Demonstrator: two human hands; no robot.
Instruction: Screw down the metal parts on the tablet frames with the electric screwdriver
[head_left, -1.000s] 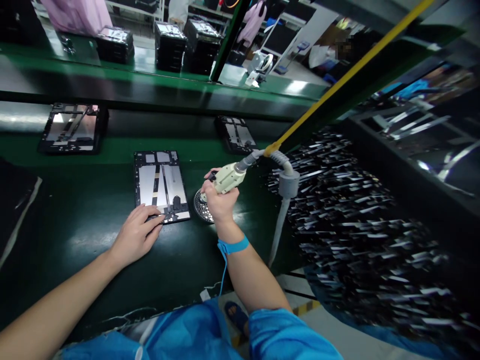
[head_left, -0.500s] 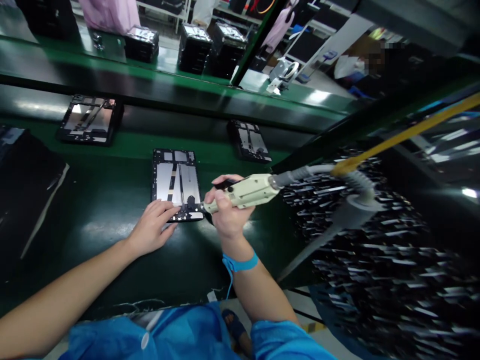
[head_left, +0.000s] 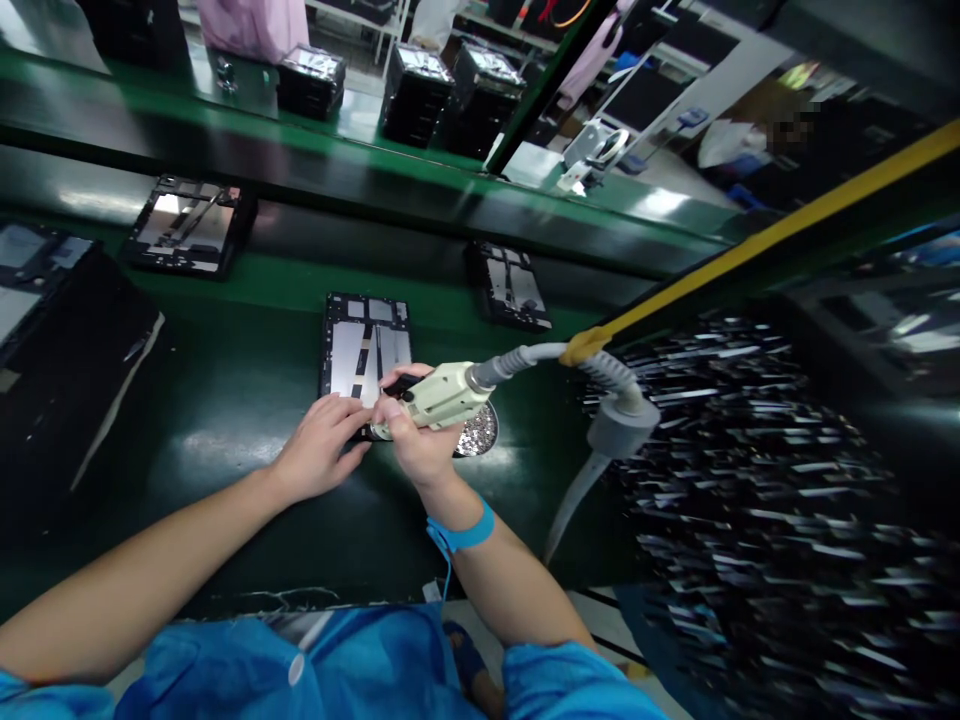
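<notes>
An opened tablet (head_left: 346,350), with a black frame and silvery inner plates, lies flat on the green work surface in front of me. My left hand (head_left: 322,445) is at its near left corner, fingers over the near edge and thumb low beside it. My right hand (head_left: 424,440) is wrapped round a pale electric screwdriver (head_left: 450,392). The screwdriver's nose points down-left at the tablet's near end, close to my left fingertips; its tip is hidden by my fingers. A round dish of small screws (head_left: 480,432) shows partly behind my right hand.
A cable (head_left: 540,352) hangs from a yellow strap (head_left: 675,275). More opened tablets lie at the back left (head_left: 187,225) and back right (head_left: 514,285). A tall dark stack (head_left: 82,370) stands left. Many dark pieces with shiny edges (head_left: 750,480) fill the right side.
The screwdriver and my right hand have moved left, over the tablet's near end beside my left fingers. The screw dish has come into sight. The whole view has shifted slightly.
</notes>
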